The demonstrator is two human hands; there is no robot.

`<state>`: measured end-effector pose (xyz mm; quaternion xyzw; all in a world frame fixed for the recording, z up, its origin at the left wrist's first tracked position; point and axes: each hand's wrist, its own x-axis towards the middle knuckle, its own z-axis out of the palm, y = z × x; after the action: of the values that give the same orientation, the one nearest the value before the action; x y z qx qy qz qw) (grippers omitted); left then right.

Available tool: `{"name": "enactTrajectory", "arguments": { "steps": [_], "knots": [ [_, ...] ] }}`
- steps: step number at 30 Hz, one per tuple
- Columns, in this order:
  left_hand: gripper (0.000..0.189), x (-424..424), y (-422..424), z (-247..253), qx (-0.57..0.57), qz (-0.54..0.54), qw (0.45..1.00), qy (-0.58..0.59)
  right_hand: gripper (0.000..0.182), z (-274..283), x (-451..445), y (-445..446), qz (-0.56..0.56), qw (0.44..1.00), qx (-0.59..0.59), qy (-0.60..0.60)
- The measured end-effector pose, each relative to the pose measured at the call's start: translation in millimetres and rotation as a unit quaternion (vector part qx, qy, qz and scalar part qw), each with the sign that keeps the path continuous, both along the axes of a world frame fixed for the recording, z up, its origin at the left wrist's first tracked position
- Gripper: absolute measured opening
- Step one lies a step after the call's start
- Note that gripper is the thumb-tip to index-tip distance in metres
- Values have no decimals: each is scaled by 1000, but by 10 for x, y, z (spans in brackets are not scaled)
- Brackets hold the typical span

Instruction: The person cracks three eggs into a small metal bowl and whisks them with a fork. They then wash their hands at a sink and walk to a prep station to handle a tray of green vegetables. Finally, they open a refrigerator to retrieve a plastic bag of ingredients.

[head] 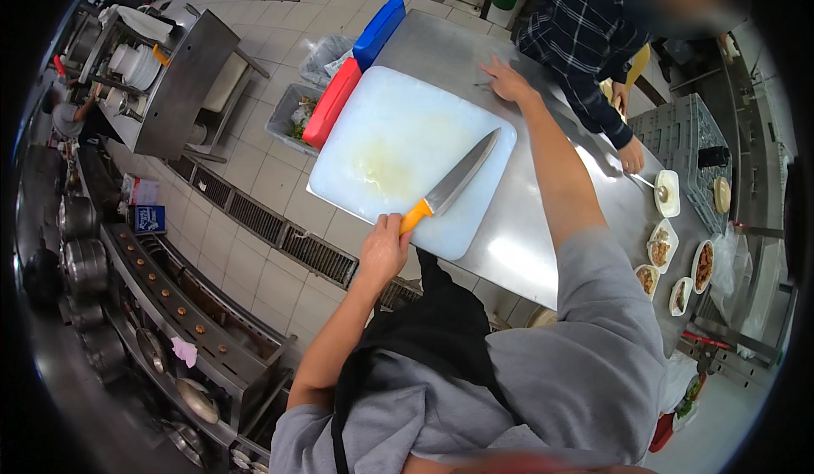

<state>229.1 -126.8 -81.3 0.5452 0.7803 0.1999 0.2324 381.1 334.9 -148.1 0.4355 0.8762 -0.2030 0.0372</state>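
My left hand [385,251] grips the butt of the orange handle of a chef's knife [461,172] at the near edge of a white cutting board [343,137]. The broad blade lies across the right part of the board, tip towards its far right corner. A wet yellowish stain marks the board's middle. Past the board's right side, my right hand [507,81] reaches over the stainless steel table [432,38], slightly blurred, its fingers apart and nothing seen in them.
A red bin [332,102] and a blue bin [379,32] adjoin the board's far left side. A co-worker's hand [631,155] holds a spoon at a white dish [667,194]. Several food dishes [704,266] and a grey dish rack [677,127] stand right. A stove [184,321] runs along the left.
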Motion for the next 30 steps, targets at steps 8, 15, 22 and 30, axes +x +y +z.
{"name": "enactTrajectory", "arguments": {
  "steps": [8, 15, 22, 30],
  "knots": [
    [30, -562, 52, 78, -8, 47, 997, 64, 53, 110, -559, 73, 61, 993, 28, 98],
    [26, -849, 182, -29, 42, 25, 996, 74, 25, 178, 816, -863, -40, 973, 176, 143],
    [37, -982, 169, -190, 104, -12, 994, 7, 29, 209, 1077, -3050, -131, 975, 177, 32],
    [44, -1768, -1105, -654, 24, -77, 994, -66, 42, 480, 912, -3673, -118, 992, 0, -43]
  ]
}}
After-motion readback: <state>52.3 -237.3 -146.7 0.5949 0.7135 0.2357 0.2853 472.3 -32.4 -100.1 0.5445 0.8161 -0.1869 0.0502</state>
